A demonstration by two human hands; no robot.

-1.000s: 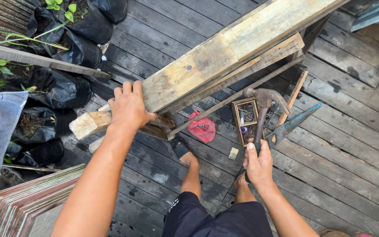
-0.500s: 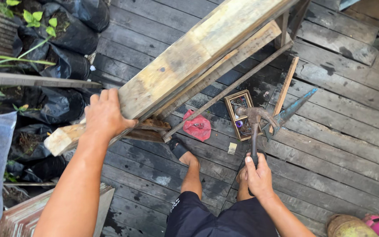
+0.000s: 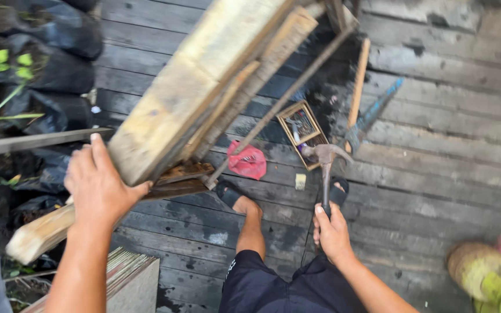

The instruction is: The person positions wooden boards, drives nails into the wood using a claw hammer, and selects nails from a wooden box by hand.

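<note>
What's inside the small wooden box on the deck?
The small wooden box lies open-topped on the plank deck, past the hammer in the right hand. Inside is a blurred jumble of small dark and light bits; what they are, and the box bottom, can't be told.

Claw hammer: rusty brown metal head with curved claw, dark straight handle, held roughly upright, head up and away from the person, handle bottom wrapped in the right hand. Head sits just below and right of the small wooden box on the deck. Wooden plank stack: pale weathered boards, 1 wide top board with thinner strips beside it, slanting from upper right down to lower left, well left of the box; near end gripped by the left hand.
</note>
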